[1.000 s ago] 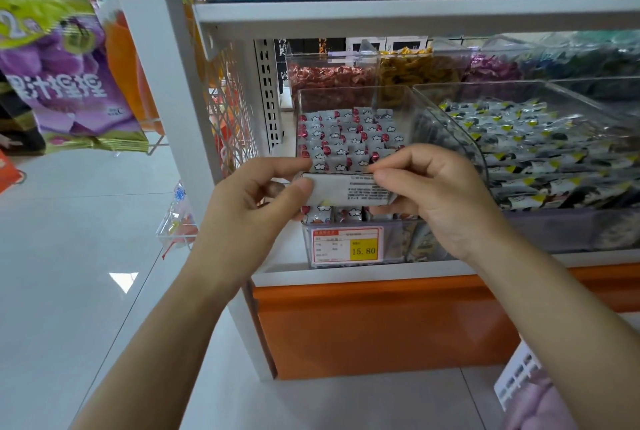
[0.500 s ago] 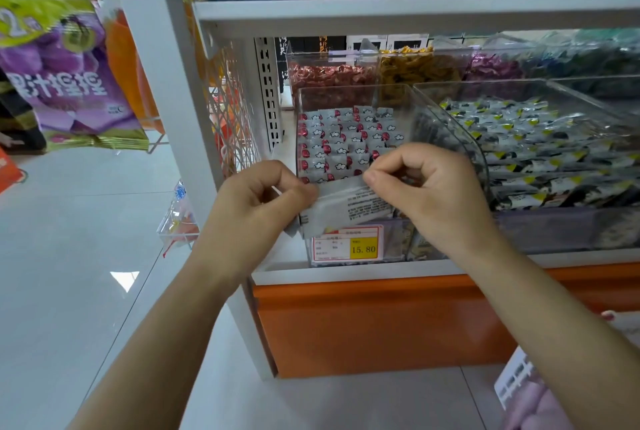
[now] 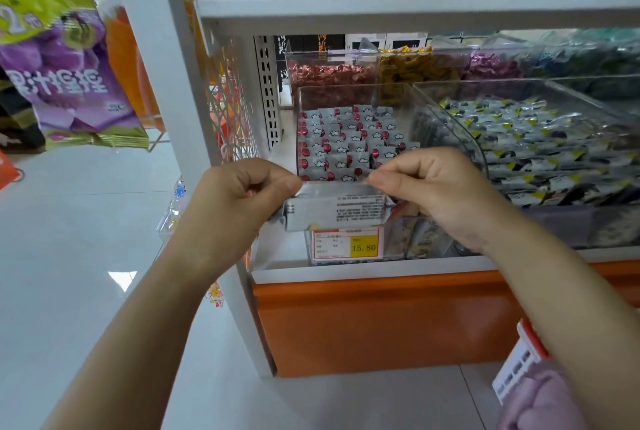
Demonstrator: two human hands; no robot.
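A small silver snack packet point(image 3: 337, 210) with fine black print is stretched between both hands in front of the shelf. My left hand point(image 3: 239, 201) pinches its left end with thumb and curled fingers. My right hand point(image 3: 436, 187) pinches its right top corner. Just behind the packet stands a clear plastic bin point(image 3: 349, 97) filled with rows of several grey-and-red wrapped sweets point(image 3: 346, 142). The packet hangs level with the bin's front edge, above a price tag point(image 3: 348, 245) reading 15.80.
A second clear bin point(image 3: 450, 111) to the right holds black, white and yellow wrapped sweets. More sweet bins line the back of the white shelf point(image 3: 381, 265). An upper shelf board point(image 3: 415, 9) hangs overhead. A purple snack bag point(image 3: 65, 80) hangs at left. White tiled floor lies left.
The packet went from tilted to level between my hands, and its top edge now looks spread. Both hands stayed in front of the bin.
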